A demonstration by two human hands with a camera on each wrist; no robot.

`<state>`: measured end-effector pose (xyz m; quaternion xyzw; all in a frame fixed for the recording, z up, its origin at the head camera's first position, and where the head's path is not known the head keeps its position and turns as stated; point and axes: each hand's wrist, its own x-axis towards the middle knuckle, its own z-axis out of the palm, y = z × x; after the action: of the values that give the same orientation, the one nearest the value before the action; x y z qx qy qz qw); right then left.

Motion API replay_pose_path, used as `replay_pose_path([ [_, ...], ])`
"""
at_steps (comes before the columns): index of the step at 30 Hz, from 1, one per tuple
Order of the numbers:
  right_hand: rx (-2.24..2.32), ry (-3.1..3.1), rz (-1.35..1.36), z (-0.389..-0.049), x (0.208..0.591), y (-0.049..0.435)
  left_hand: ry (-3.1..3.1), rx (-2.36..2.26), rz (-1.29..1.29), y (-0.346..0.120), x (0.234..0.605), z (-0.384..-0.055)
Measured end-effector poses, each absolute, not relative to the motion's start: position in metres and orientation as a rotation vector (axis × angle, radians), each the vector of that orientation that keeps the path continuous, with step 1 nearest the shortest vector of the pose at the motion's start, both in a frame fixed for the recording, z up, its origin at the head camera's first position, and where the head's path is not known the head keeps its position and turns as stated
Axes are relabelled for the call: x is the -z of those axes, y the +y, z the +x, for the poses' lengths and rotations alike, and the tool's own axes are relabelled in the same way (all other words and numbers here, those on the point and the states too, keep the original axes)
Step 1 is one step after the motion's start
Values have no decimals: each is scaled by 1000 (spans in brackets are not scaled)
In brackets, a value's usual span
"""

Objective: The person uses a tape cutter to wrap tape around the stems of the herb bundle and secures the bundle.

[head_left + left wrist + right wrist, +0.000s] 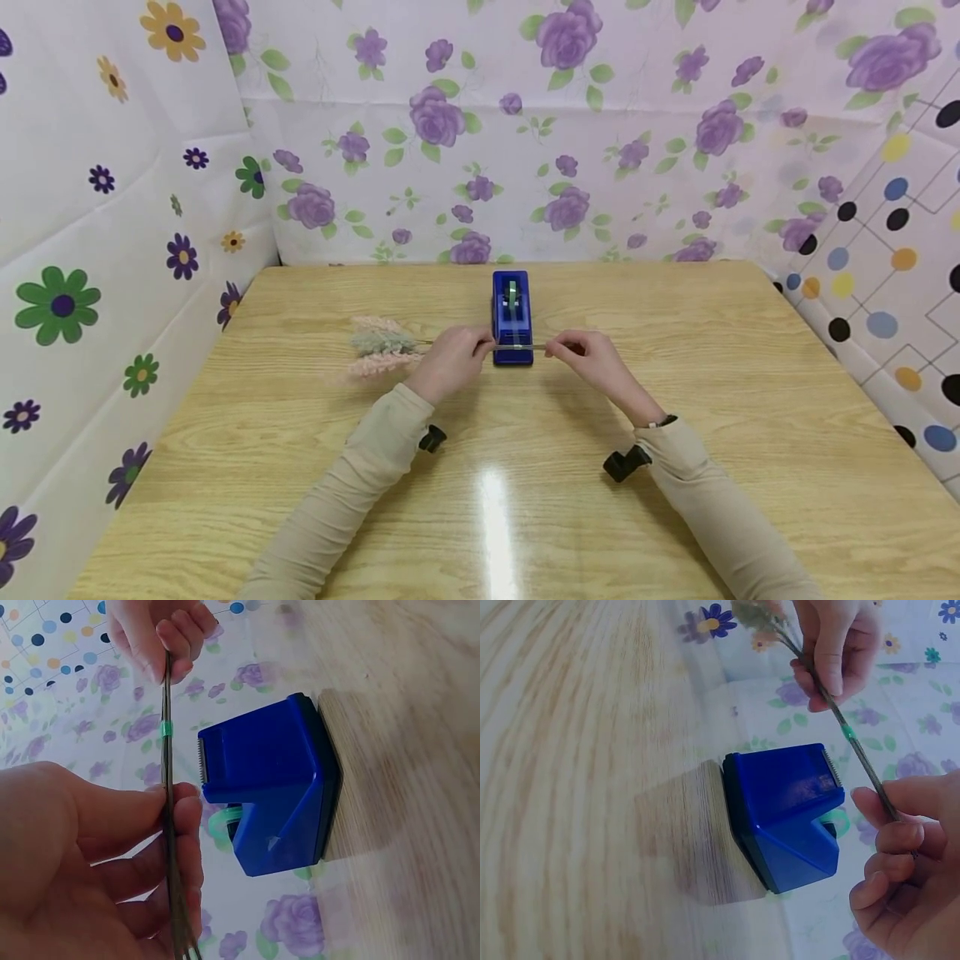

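A small bunch of fluffy pink and pale green dried-flower stems (382, 342) is held level by both hands. My left hand (453, 358) pinches the stems on the side towards the plumes. My right hand (592, 362) pinches them near their bare ends. Between the hands a band of green tape (166, 729) circles the stems. Just past the bunch stands a blue tape dispenser (512, 317), its serrated cutter (202, 761) facing the stems. A roll of green tape (838, 823) sits in the dispenser.
The dispenser stands on a wood-grain table (300, 467). Flower-printed cloth (502, 133) hangs behind and at the left, and dotted cloth (885, 275) at the right. Both wrists carry a small black camera (626, 463).
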<state>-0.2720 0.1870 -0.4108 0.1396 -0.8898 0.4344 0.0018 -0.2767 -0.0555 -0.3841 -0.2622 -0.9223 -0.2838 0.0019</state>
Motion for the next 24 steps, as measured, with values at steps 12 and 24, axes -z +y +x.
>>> replay_pose_path([
  [12,-1434,-2753,416,-271,411,187,-2897,836,-765,-54,389,-276],
  [24,-1356,-2770,477,-271,411,188,-2843,956,-734,-54,391,-276],
])
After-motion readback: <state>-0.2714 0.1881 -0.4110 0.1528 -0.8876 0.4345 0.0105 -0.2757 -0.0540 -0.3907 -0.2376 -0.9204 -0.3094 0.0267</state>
